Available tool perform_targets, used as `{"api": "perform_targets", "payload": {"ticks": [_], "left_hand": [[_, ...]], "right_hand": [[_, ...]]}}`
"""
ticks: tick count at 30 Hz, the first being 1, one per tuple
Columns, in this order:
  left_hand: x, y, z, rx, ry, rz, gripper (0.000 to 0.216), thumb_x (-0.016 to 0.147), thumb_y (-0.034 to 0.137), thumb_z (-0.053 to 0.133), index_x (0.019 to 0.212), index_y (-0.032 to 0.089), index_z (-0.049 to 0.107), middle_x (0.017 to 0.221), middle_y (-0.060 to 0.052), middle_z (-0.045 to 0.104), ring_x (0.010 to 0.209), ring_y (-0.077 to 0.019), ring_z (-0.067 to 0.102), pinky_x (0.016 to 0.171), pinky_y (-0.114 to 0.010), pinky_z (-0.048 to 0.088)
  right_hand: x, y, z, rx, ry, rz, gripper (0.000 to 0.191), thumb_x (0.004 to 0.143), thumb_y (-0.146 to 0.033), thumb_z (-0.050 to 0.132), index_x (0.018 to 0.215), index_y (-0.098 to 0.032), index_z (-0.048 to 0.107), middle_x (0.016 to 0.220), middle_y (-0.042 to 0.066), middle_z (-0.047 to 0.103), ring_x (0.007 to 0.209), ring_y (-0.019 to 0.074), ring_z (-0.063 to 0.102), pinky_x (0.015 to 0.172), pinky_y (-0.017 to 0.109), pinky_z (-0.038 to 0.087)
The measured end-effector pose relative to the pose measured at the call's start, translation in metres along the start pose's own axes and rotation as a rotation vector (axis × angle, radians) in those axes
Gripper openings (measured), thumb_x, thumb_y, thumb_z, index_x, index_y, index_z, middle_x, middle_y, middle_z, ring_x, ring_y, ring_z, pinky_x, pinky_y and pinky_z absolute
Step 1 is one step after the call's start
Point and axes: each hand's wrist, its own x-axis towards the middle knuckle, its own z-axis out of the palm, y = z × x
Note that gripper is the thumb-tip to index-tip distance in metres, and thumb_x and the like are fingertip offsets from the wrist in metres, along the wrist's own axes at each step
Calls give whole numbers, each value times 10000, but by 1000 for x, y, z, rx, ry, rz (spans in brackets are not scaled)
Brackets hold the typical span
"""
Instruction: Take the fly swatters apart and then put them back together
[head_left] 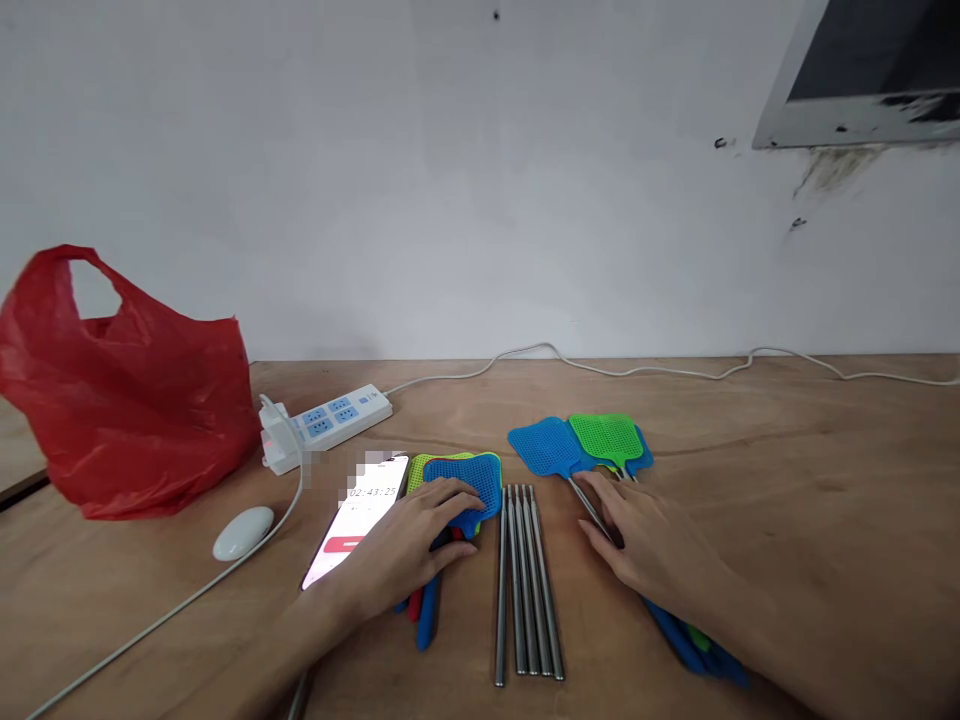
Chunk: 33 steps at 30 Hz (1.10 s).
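Observation:
My left hand (411, 532) lies palm down over a pile of fly swatters, its fingers spread and resting on the blue mesh head (484, 482) on top. A yellow-green head peeks out beneath it, and blue and red handles (427, 612) stick out below the hand. On the other side, my right hand (649, 525) covers the shafts of a second pile, thumb and fingers apart on either side of a metal shaft. That pile shows a blue swatter head (544, 445) and a green swatter head (609, 437). Several metal rods (531, 590) lie side by side between my hands.
A lit phone (367, 510) with a timer lies left of my left hand. Beyond it are a white power strip (330, 425), a white mouse-shaped object (244, 533) and a red plastic bag (142, 410). A white cable (622, 372) runs along the wall.

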Motion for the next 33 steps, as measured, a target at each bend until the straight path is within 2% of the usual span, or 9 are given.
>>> {"api": "perform_targets", "payload": {"ticks": [5,8,12,16,18,22,24,29,33], "left_hand": [[1,11,-7,-18,13,5,320,969,362,634,1269,260,587,1299,-63,599,1172,-271,584,991,-440,506],[1,14,-8,-25,23,1,271,1005,377,568,1249,260,595,1266,-57,609,1151,-260,586,983,-428,506],[1,15,-8,-27,32,-7,246,1020,364,534,1230,252,597,1244,-62,610,1127,-260,585,970,-433,503],[1,17,-9,-39,40,2,186,1019,324,528,1155,231,615,1200,-70,619,1093,-258,584,955,-432,496],[1,20,-10,-46,31,37,144,1002,293,548,1097,223,630,1192,-73,622,1082,-257,583,954,-432,487],[0,27,-12,-82,-18,138,120,968,223,580,1057,232,660,1146,-54,654,1059,-245,592,966,-418,457],[0,29,-12,-102,-43,172,147,960,201,587,1071,240,675,1105,-45,675,1030,-240,598,954,-410,451],[-1,30,-10,-116,-74,233,188,959,199,599,1097,260,712,1114,-37,708,1042,-238,608,939,-402,451],[1,29,-8,-115,-89,267,210,974,191,602,1135,261,716,1127,-24,731,1062,-224,618,948,-396,437]], "right_hand": [[-3,0,6,-35,-59,50,459,881,-175,468,1339,-187,492,803,51,681,613,240,641,529,311,337],[-3,2,9,43,-54,112,543,855,-168,461,1398,-178,463,717,17,642,568,227,613,522,306,309],[2,0,7,419,39,202,507,842,-218,463,1344,-169,523,657,-27,566,526,173,543,545,302,357],[12,-10,-10,919,92,413,436,807,-352,554,1199,-172,616,658,-41,519,547,145,508,534,277,392],[16,-14,-20,1083,74,510,442,763,-406,623,1134,-168,649,636,-40,534,565,146,508,533,270,392],[19,-16,-30,1280,14,687,518,699,-454,711,1131,-172,665,611,-45,570,477,109,382,446,247,293],[19,-16,-30,1364,10,741,529,677,-442,729,1129,-172,672,608,-40,582,480,110,371,436,244,266],[17,-19,-28,1475,-11,806,481,668,-355,739,1106,-172,663,614,-35,605,499,109,378,445,234,277],[15,-22,-31,1515,-58,826,451,709,-404,742,1080,-174,629,566,-45,600,469,91,346,424,205,260]]}}
